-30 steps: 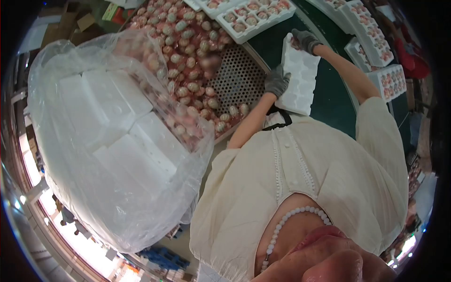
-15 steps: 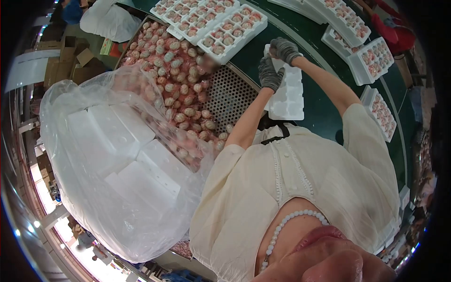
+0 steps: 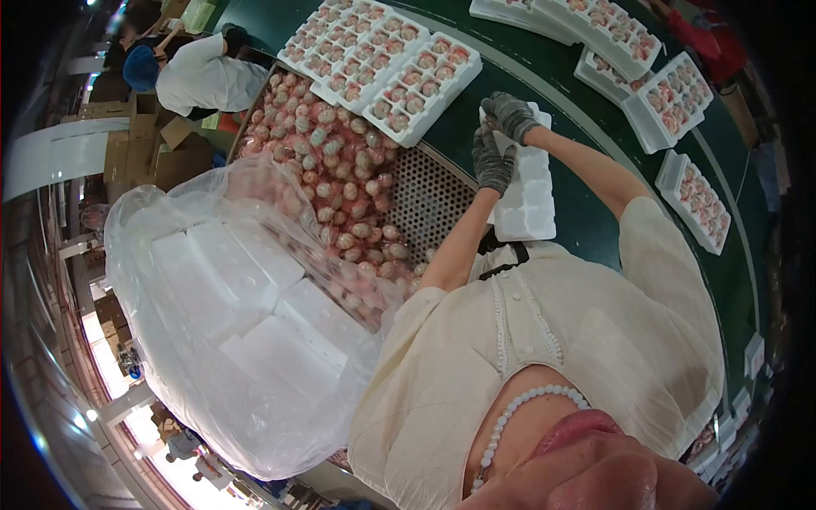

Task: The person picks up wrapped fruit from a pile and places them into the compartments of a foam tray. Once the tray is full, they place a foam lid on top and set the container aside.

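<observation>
A white foam tray (image 3: 529,200) with moulded cups lies on the green table in front of my body, its near cups bare. Both hands wear grey knit gloves and meet at the tray's far left end. My left hand (image 3: 492,163) has its fingers curled in by the tray's left edge. Just beyond it, my right hand (image 3: 511,117) bends its fingers down over the far end. Whatever lies between the fingertips is hidden. To the left, egg-like balls in clear, pinkish wrap (image 3: 348,191) are heaped beside a perforated metal plate (image 3: 429,194).
Filled foam trays (image 3: 422,89) stand beyond the heap; others (image 3: 671,100) line the right of the green table (image 3: 586,200). A clear plastic bag (image 3: 255,408) with white foam pieces bulges at left. A person in a blue cap (image 3: 204,76) works at the upper left.
The view has shifted, so trays and heap sit slightly lower. More of the person in the blue cap shows. Both hands stay at the tray's far end.
</observation>
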`<state>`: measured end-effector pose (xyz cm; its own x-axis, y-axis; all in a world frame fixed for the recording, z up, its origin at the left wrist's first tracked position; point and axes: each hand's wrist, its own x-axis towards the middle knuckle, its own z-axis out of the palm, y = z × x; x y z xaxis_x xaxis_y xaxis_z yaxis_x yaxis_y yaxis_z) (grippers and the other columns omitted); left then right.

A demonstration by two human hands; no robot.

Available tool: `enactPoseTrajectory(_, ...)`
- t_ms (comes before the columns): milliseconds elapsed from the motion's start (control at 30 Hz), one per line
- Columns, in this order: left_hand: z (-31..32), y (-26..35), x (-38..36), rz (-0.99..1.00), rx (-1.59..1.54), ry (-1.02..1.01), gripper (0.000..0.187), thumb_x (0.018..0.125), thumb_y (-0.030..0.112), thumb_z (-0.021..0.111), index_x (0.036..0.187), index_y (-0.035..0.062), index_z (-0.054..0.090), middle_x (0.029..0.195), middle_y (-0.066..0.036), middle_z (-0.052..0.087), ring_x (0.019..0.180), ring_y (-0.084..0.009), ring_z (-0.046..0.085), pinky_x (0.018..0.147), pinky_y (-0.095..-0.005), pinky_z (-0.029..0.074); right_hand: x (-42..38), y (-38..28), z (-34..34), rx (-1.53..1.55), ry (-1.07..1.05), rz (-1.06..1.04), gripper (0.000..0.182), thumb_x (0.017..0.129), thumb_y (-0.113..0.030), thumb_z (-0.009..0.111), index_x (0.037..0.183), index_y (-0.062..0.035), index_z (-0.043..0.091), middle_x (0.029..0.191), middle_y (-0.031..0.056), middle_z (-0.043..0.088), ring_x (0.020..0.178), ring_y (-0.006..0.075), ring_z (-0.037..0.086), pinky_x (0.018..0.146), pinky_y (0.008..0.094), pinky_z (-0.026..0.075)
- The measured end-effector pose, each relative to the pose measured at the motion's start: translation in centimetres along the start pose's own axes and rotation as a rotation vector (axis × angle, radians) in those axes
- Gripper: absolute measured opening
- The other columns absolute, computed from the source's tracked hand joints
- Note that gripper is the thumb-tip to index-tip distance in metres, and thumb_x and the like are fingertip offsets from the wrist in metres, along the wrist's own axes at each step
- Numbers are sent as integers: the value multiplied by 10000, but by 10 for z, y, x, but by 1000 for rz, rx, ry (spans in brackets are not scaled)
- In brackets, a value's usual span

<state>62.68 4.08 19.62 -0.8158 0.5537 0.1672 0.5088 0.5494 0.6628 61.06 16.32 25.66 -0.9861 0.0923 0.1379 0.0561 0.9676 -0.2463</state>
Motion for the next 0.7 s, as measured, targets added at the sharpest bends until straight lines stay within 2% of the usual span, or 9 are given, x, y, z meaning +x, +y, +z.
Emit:
enactPoseTrajectory(67,0,0,0,-28,6,-23,762,693,272,577,1291,79,146,1227,-208,294,1090,-351,350,909,-394,314,-1,0,1,23,15,7,203,660,-127,555,847,-54,521,810,150,511,810,308,513,704,388,427)
enactPoseTrajectory(167,2,-1,-2,-92,-109,0,645,712,148,506,1281,100,206,1204,-200,327,1048,-357,383,894,-387,328,-9,2,5,63,77,-20,200,669,-116,539,856,-48,518,817,152,502,828,306,499,722,382,417)
enactPoseTrajectory(300,-1,9,-6,-122,-173,-5,620,698,75,467,1271,109,235,1171,-191,359,1021,-348,406,880,-384,343,-21,7,4,39,143,-72,203,675,-123,535,860,-41,515,818,149,496,829,305,490,715,383,412)
enactPoseTrajectory(367,0,13,-3,-122,-75,-53,630,681,18,461,1266,73,231,1113,-198,397,1007,-331,424,866,-373,354,-29,8,-2,70,158,-76,208,676,-134,539,863,-44,515,825,151,497,826,306,490,708,383,411)
enactPoseTrajectory(500,-6,15,-1,-140,-109,-69,628,669,0,448,1259,68,243,1098,-200,415,999,-330,435,858,-378,359,-34,3,-18,139,206,3,211,693,-164,547,875,-59,520,845,146,502,825,303,492,714,377,411)
enactPoseTrajectory(567,-9,12,1,-134,-168,-65,624,669,-2,441,1257,69,248,1086,-202,422,981,-330,445,853,-378,362,-24,7,-17,174,191,-6,223,690,-181,553,877,-65,518,848,140,502,827,295,499,720,371,413)
enactPoseTrajectory(600,-10,13,-1,-129,-164,-63,624,669,-2,441,1257,69,248,1086,-202,422,981,-330,445,853,-378,362,-23,6,-17,188,161,82,211,678,-185,552,854,-70,538,842,138,513,831,294,509,726,370,421)
enactPoseTrajectory(633,-12,15,-3,-109,-105,-61,623,669,-2,440,1257,67,248,1075,-200,426,969,-328,452,845,-379,368,-19,9,-14,187,170,81,211,678,-185,552,854,-70,538,842,138,513,831,294,509,726,370,421)
enactPoseTrajectory(700,-13,17,-2,-83,-45,-55,622,669,-2,439,1257,65,248,1064,-198,430,956,-326,458,837,-381,374,-13,17,-8,24,-105,-5,193,666,-189,561,824,-77,562,819,141,530,822,299,522,727,377,429)
